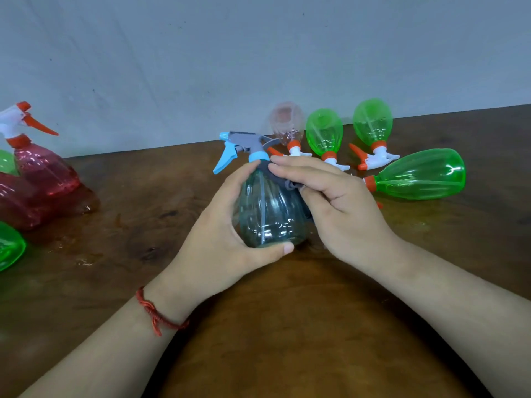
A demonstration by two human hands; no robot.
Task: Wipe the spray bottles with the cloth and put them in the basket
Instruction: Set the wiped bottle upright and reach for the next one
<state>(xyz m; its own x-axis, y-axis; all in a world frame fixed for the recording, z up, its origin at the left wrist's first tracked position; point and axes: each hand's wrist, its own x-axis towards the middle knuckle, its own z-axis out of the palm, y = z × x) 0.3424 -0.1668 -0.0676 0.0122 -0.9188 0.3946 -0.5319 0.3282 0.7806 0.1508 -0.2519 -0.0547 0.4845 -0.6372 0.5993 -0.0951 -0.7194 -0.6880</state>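
A clear bluish spray bottle (268, 209) with a blue and grey trigger head stands at the middle of the wooden table (287, 326). My left hand (227, 222) grips its body from the left, thumb under the base. My right hand (330, 202) presses a small grey cloth (283, 180) against the bottle's shoulder, fingers nearly straight. Behind lie three green spray bottles (419, 175) and a pale pink one (287, 122). No basket is in view.
At the left edge stand and lie red spray bottles (43, 170) with an orange-white trigger, plus parts of green bottles (10, 245). A grey wall (258, 53) runs close behind the table. Wet spots mark the wood at the left.
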